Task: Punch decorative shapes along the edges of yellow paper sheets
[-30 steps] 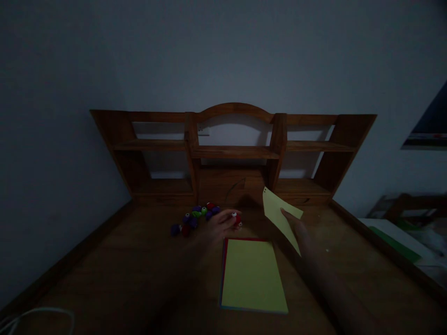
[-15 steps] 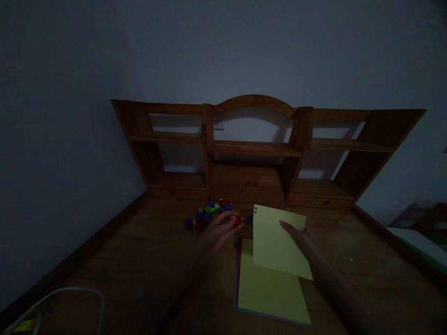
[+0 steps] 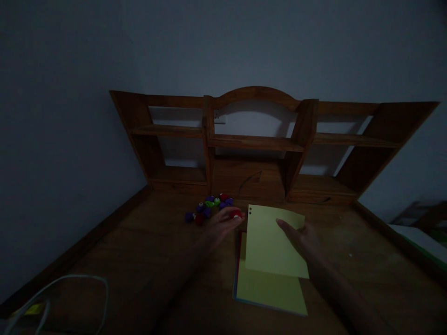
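Note:
My left hand [image 3: 223, 223] has its fingers curled around a small red piece [image 3: 236, 214] with a white spot; its exact kind is hard to make out in the dim light. My right hand [image 3: 300, 239] grips a yellow sheet of paper [image 3: 270, 246] at its right side, thumb on top. Two small dark marks or holes sit at the sheet's upper left corner, close to my left fingertips. Below the raised sheet lies a stack of coloured paper [image 3: 268, 293], yellow on top, with red and blue edges showing.
Several small purple, green and red pieces [image 3: 209, 204], some with eye-like white spots, lie behind my left hand. A wooden shelf unit [image 3: 254, 143] stands along the desk's back. A pale cable [image 3: 80, 277] loops at the lower left, near something yellow [image 3: 33, 309].
The yellow sheet has shifted slightly left, nearer my left hand. A purple piece that showed beside the sheet is now out of sight. The view has tilted slightly.

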### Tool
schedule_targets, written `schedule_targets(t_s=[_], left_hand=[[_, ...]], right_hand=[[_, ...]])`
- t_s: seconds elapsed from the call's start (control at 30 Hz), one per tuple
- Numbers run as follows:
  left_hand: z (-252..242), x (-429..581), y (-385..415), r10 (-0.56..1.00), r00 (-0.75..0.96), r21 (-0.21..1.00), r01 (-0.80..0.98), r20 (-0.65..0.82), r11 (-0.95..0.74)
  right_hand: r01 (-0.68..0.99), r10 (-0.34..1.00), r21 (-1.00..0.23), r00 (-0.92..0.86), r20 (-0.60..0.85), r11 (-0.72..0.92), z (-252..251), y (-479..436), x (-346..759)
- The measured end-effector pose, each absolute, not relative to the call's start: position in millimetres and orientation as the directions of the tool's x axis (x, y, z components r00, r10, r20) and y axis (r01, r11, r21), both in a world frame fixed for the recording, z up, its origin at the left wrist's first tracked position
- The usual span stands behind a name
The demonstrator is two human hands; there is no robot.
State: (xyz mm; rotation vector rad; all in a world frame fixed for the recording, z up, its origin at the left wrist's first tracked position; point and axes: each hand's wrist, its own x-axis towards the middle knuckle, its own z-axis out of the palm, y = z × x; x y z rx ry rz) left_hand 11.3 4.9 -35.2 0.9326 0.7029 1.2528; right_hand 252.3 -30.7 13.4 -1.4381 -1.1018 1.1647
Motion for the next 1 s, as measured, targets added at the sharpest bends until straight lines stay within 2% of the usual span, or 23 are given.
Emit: schedule_targets(t_s=[0.3,0.5,0.6,0.8,1.0], left_hand=[[-43.4,4.6,4.9,0.96,0.279,0.785,-0.602,0.032,0.149],[-48.7,10.0,4.5,0.975,0.22,0.773,-0.617,-0.011,0.148],[-48.2,12.1,3.6,0.979,0.201,0.79,-0.598,-0.013,0.133],[-47.7,10.2,2.9,0.963,0.27,0.835,-0.529,-0.008,0.155],[-49.4,11.0,4.0,0.963,0.269,0.848,-0.511,0.006,0.137]], right_hand=[[0.152,0.99,-0.983,0.112,-0.09,-0.107,10.1,-33.2,249.1],[0.199,0.994,-0.977,0.094,-0.056,-0.074,11.3,-35.9,247.4],[0.178,0.994,-0.982,0.093,-0.053,-0.069,9.9,-36.0,246.4],[0.135,0.991,-0.985,0.094,-0.093,-0.105,8.3,-36.7,243.8],[0.177,0.991,-0.981,0.124,-0.054,-0.076,1.5,-34.0,242.1]])
